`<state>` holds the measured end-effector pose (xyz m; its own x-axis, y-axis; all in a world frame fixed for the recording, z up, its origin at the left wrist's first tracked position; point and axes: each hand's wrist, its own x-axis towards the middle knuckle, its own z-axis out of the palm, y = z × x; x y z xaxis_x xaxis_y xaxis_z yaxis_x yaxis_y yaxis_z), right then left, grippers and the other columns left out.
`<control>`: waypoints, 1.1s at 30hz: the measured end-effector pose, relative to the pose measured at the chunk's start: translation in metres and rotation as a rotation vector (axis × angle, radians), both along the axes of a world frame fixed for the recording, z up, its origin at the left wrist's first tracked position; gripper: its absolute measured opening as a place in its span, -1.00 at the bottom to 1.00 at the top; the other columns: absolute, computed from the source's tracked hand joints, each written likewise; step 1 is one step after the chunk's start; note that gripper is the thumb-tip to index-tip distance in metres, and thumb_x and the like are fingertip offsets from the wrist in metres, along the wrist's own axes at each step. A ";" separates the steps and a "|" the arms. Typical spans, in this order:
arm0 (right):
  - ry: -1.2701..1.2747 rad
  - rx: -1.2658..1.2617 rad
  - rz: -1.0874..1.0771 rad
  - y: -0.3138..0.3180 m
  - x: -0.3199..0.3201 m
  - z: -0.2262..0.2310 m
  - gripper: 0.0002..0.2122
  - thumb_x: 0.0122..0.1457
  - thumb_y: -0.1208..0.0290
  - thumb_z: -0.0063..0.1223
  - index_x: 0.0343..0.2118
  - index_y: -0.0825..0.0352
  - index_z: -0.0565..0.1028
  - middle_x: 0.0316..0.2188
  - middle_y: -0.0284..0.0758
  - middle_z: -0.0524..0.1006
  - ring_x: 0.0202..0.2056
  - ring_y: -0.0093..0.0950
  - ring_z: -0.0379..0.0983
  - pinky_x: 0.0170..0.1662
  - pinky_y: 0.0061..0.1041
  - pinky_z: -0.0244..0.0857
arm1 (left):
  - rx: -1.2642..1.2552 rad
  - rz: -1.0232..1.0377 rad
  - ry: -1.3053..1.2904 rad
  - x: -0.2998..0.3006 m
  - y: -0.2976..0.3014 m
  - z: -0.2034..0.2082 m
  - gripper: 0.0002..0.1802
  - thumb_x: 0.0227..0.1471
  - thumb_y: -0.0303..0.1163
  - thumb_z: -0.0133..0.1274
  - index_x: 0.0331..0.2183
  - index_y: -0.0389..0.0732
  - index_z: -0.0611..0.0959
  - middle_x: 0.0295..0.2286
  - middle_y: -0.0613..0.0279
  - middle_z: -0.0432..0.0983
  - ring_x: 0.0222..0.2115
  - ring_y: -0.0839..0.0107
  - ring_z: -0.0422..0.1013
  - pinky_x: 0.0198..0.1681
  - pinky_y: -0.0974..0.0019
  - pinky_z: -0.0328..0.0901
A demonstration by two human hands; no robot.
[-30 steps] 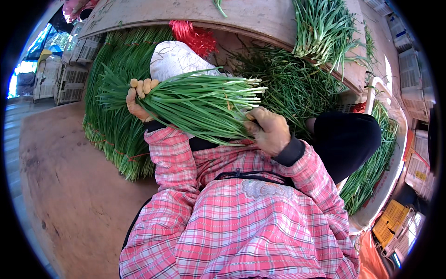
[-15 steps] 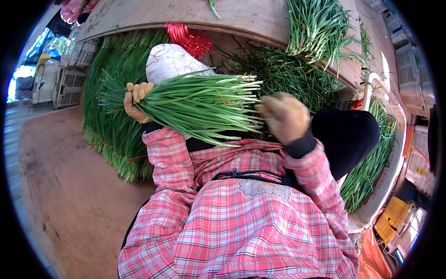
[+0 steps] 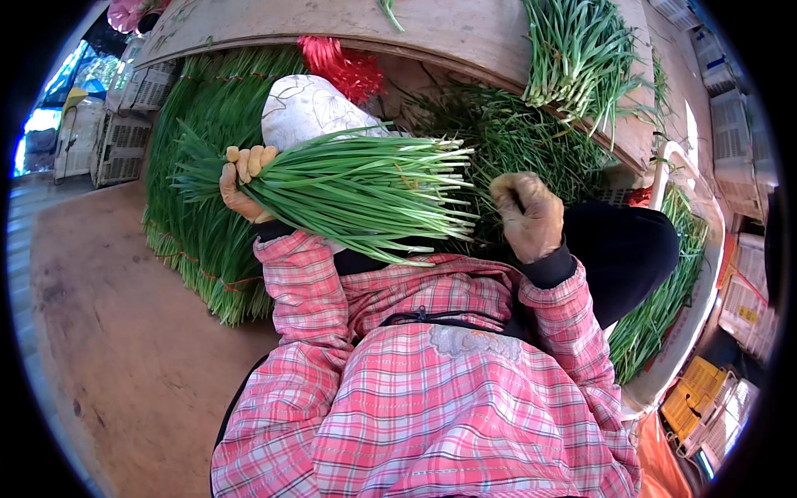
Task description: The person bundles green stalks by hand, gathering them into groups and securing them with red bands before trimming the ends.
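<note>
A loose bunch of garlic chives lies level across my lap, its pale cut ends fanning to the right and its leaf tips to the left. My left hand, in a tan glove, is closed round the leafy end. Right of the pale ends, and apart from them, is my gloved right hand. Its fingers are curled towards the thumb; whether anything small is inside is hidden. Beneath the bunch shows a white patterned cloth over what looks like my knee.
Banded chive bundles are stacked at left. Red ties hang by the wooden table, which bears another chive pile. Loose leaves lie below it. A white tub of chives stands right, near plastic crates.
My right hand has moved slightly right, away from the pale ends of the chives, and is no longer blurred. My left hand keeps its hold on the bunch.
</note>
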<state>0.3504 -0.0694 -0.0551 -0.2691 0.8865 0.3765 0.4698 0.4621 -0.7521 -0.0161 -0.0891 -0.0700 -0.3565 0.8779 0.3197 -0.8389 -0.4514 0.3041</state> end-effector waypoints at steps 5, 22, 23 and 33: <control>-0.444 -0.095 0.069 -0.008 -0.066 0.017 -0.77 0.02 0.18 0.08 -0.49 0.27 0.54 -0.64 -0.26 0.47 -0.58 -0.33 0.45 -0.57 -0.41 0.28 | -0.033 -0.041 -0.056 -0.004 -0.001 -0.004 -0.90 -0.07 -0.42 -0.08 -0.42 -0.20 0.46 -0.72 0.47 0.17 -0.61 0.57 0.07 -0.45 0.43 0.02; -0.747 -0.083 -0.091 -0.004 0.063 -0.002 -0.81 -0.06 0.31 0.18 -0.48 0.32 0.52 -0.59 -0.22 0.45 -0.55 -0.24 0.43 -0.49 -0.34 0.32 | -0.010 -0.028 -0.033 0.001 -0.004 0.002 -0.97 -0.08 -0.49 -0.07 -0.47 -0.21 0.44 -0.66 0.45 0.25 -0.54 0.57 0.15 -0.35 0.44 0.10; -0.519 -0.176 -0.056 -0.007 0.052 0.002 -0.81 -0.05 0.29 0.16 -0.47 0.31 0.52 -0.58 -0.22 0.46 -0.53 -0.24 0.44 -0.47 -0.33 0.32 | -0.019 -0.024 -0.025 0.002 -0.003 0.003 -0.97 -0.09 -0.50 -0.07 -0.47 -0.21 0.44 -0.66 0.44 0.25 -0.55 0.57 0.15 -0.35 0.45 0.10; -0.294 -0.205 0.000 -0.006 -0.031 -0.016 -0.86 -0.04 0.31 0.07 -0.54 0.27 0.50 -0.53 -0.24 0.50 -0.49 -0.26 0.46 -0.43 -0.30 0.31 | 0.028 -0.131 0.048 0.001 0.000 0.004 -0.89 -0.02 -0.44 -0.16 -0.55 -0.17 0.41 -0.71 0.47 0.23 -0.60 0.60 0.12 -0.42 0.46 0.10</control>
